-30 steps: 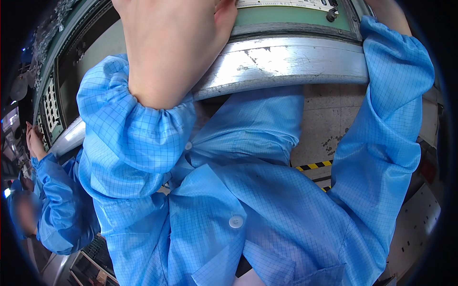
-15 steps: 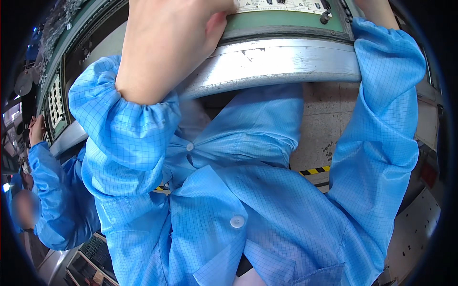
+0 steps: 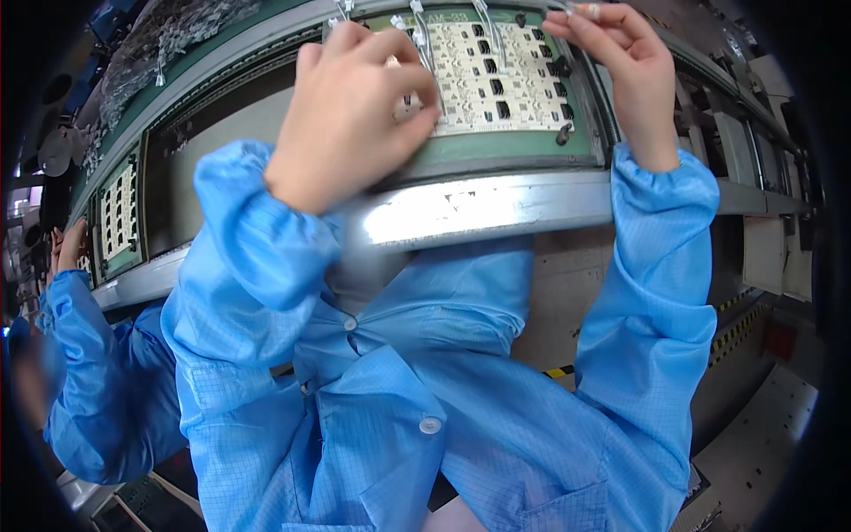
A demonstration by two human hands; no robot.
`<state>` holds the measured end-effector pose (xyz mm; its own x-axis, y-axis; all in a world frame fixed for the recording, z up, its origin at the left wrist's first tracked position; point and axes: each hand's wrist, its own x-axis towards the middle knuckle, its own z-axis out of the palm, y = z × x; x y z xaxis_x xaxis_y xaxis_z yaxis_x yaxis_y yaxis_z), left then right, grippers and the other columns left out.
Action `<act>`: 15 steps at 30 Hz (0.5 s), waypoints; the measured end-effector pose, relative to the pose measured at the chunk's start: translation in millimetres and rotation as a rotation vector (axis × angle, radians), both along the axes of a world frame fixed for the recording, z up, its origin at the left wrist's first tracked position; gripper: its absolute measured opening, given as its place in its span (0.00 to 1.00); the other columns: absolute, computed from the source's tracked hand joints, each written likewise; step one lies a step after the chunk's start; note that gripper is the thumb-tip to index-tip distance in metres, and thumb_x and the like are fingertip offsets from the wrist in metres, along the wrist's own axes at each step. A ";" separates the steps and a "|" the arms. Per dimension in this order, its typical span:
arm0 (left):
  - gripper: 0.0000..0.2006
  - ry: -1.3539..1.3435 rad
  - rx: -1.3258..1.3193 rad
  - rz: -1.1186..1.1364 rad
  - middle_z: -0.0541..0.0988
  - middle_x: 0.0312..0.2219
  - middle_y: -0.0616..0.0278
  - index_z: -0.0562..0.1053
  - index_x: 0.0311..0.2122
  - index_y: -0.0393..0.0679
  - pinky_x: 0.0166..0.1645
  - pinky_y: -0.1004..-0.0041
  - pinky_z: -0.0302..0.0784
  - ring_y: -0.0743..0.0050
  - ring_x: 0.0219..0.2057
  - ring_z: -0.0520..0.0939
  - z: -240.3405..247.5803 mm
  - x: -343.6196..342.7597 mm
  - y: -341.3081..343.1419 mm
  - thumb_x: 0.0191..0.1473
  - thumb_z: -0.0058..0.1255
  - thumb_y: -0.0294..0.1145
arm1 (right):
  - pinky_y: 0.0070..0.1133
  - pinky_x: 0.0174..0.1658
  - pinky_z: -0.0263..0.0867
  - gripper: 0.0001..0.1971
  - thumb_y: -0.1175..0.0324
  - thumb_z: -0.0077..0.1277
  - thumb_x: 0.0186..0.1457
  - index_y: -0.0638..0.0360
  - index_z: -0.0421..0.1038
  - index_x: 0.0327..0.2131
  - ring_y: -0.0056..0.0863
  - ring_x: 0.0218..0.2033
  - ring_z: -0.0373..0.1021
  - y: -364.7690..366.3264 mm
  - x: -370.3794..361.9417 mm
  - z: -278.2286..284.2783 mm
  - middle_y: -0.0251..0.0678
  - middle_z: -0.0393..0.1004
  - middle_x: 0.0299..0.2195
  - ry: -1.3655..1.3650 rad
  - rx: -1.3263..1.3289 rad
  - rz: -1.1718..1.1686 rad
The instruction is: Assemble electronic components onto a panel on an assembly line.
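Observation:
A white circuit board panel [image 3: 465, 53] with rows of black components lies in a green fixture [image 3: 496, 152], held by small black clips at its edge. My left hand [image 3: 363, 106] is over the panel's left part, fingers curled, thumb bent toward the forefinger at the board; what they hold is hidden. Several wires [image 3: 424, 40] with white connectors cross the panel's far side. Raised at the far right corner, my right hand [image 3: 625, 62] pinches a small white piece [image 3: 583, 11], perhaps a connector, between thumb and fingers.
A metal rail [image 3: 479, 202] runs along the near edge, before my body. At the far left lies a heap of wires in clear plastic [image 3: 168, 58]. Another person's blue sleeve [image 3: 84, 355] and hand are at the left, near a second board [image 3: 118, 213] in a fixture.
The view has shifted so more of the panel, the wires and both hands show. My right hand, mostly cut off before, is now seen pinching at the panel's far right corner.

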<state>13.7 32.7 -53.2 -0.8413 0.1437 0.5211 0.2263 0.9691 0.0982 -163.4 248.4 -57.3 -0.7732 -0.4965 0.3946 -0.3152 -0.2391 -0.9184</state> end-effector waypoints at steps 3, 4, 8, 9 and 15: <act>0.02 0.053 -0.066 0.002 0.77 0.35 0.71 0.81 0.26 0.50 0.46 0.61 0.66 0.64 0.43 0.74 -2.5 -0.9 11.8 0.45 0.62 0.33 | 0.24 0.53 0.72 0.06 0.74 0.52 0.65 0.67 0.73 0.43 0.31 0.47 0.79 4.3 -11.8 -1.7 0.46 0.82 0.42 0.200 0.153 0.024; 0.04 0.064 -0.055 -0.009 0.77 0.34 0.70 0.80 0.26 0.50 0.46 0.61 0.65 0.64 0.44 0.74 -2.9 -1.0 12.0 0.43 0.63 0.35 | 0.23 0.55 0.72 0.06 0.74 0.52 0.66 0.67 0.73 0.43 0.33 0.47 0.80 6.8 -11.7 -3.3 0.49 0.82 0.43 0.192 0.173 0.023; 0.07 0.011 -0.036 0.007 0.76 0.34 0.67 0.80 0.29 0.48 0.46 0.59 0.65 0.62 0.44 0.73 5.9 -8.0 8.9 0.44 0.63 0.37 | 0.22 0.53 0.73 0.05 0.79 0.51 0.65 0.69 0.71 0.43 0.32 0.47 0.80 0.0 -4.8 -0.7 0.48 0.81 0.42 0.166 0.151 0.065; 0.07 0.012 0.015 0.007 0.77 0.34 0.67 0.81 0.30 0.49 0.45 0.61 0.65 0.61 0.43 0.74 8.8 -11.5 3.6 0.45 0.63 0.36 | 0.22 0.53 0.74 0.05 0.79 0.50 0.65 0.69 0.71 0.43 0.32 0.46 0.80 -1.3 -0.2 -2.3 0.47 0.81 0.42 0.137 0.163 0.045; 0.09 -0.061 -0.034 0.158 0.80 0.37 0.60 0.81 0.39 0.48 0.48 0.60 0.71 0.57 0.44 0.78 28.3 -89.5 -84.7 0.51 0.56 0.32 | 0.21 0.52 0.74 0.03 0.81 0.49 0.66 0.70 0.69 0.42 0.30 0.46 0.80 -8.9 26.9 -6.0 0.46 0.81 0.41 0.172 0.301 -0.040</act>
